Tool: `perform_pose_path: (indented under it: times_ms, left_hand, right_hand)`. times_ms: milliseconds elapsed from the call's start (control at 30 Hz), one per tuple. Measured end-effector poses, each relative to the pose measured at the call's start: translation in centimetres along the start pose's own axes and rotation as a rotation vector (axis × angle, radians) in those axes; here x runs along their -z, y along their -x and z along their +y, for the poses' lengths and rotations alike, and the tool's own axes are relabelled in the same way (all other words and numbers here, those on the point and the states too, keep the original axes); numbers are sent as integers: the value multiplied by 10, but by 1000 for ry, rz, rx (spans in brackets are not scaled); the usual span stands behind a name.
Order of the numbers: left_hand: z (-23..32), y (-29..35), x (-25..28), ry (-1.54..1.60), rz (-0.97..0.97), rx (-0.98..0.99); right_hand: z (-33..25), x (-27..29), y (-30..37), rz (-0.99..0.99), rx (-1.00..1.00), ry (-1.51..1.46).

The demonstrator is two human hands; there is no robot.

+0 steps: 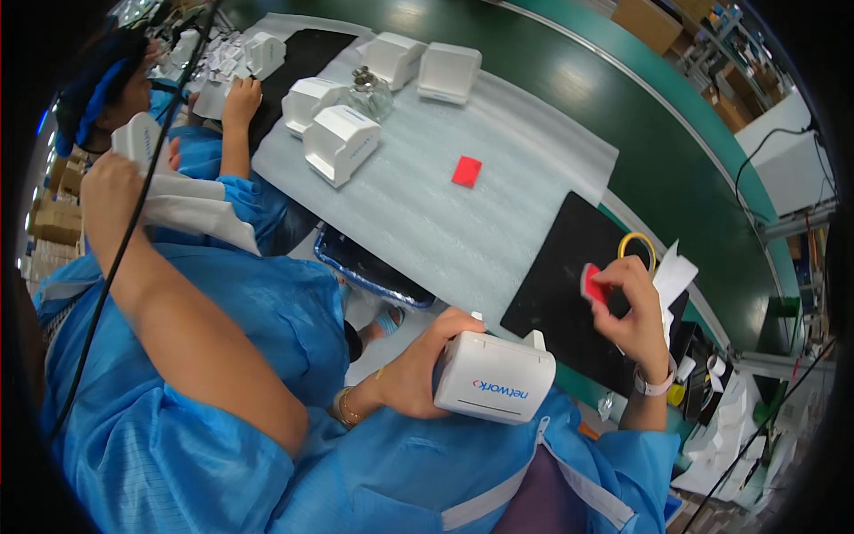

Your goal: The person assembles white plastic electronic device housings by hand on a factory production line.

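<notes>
My left hand (414,369) is wrapped round the side of a white plastic device housing (495,378), boxy with blue lettering, held in front of my body. To the right, my right hand (636,311) pinches a small red pad (591,283) with a pale edge between thumb and fingers, above a black mat (556,276). The red pad and the housing are apart. Another flat red piece (466,172) lies on the white foam sheet (436,214) covering the table.
Several white housings (342,144) and a glass bottle (370,93) stand at the sheet's far left. Yellow-handled scissors (637,242) lie beyond my right hand. At left, a co-worker's hand (111,196) holds another housing (138,142); a second person sits farther off. A green conveyor (569,89) runs behind.
</notes>
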State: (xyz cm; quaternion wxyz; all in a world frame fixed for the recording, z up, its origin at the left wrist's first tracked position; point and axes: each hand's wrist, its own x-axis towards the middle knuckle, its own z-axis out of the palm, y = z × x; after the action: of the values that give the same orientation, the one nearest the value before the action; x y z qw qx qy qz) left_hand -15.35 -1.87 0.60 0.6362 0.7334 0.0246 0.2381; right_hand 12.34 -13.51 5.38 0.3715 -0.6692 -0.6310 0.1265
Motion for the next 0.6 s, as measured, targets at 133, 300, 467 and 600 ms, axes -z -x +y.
perform_pose_path:
  times_ms: [133,300,467,600]
  left_hand:
    - [14,-3,-19,45,-104,142]
    - [7,7,-24,67,-119,178]
    - [5,-6,-38,41,-189,139]
    - [5,0,-33,15,-174,70]
  right_hand:
    - [-70,-1,-16,-323,423,-301]
    - [-64,5,-6,-539,399,-302]
    - [-75,-2,1,-409,351,-295]
    - [-70,17,18,-471,304,-256]
